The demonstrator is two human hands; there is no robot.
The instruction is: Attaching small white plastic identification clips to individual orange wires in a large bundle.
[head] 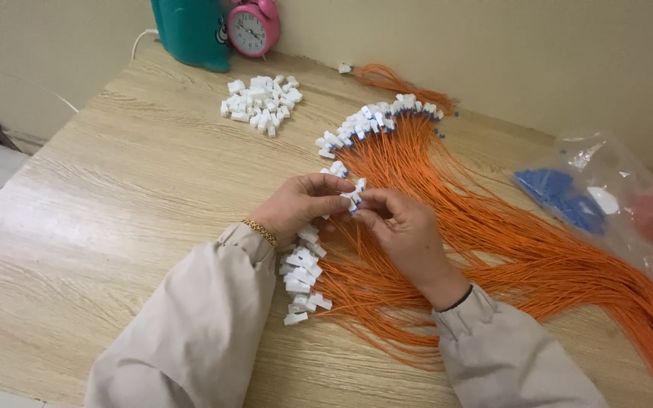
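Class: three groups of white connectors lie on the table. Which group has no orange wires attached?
The loose pile of white connectors near the pink clock; the other two groups end orange wires.

- A small white connector (352, 198) with a blue tip is pinched between the fingertips of both hands, near the middle of the table.
- Orange cables (493, 234) are fanned out flat from the right edge toward the middle, their ends fitted with white connectors; one row is curved toward the far edge.
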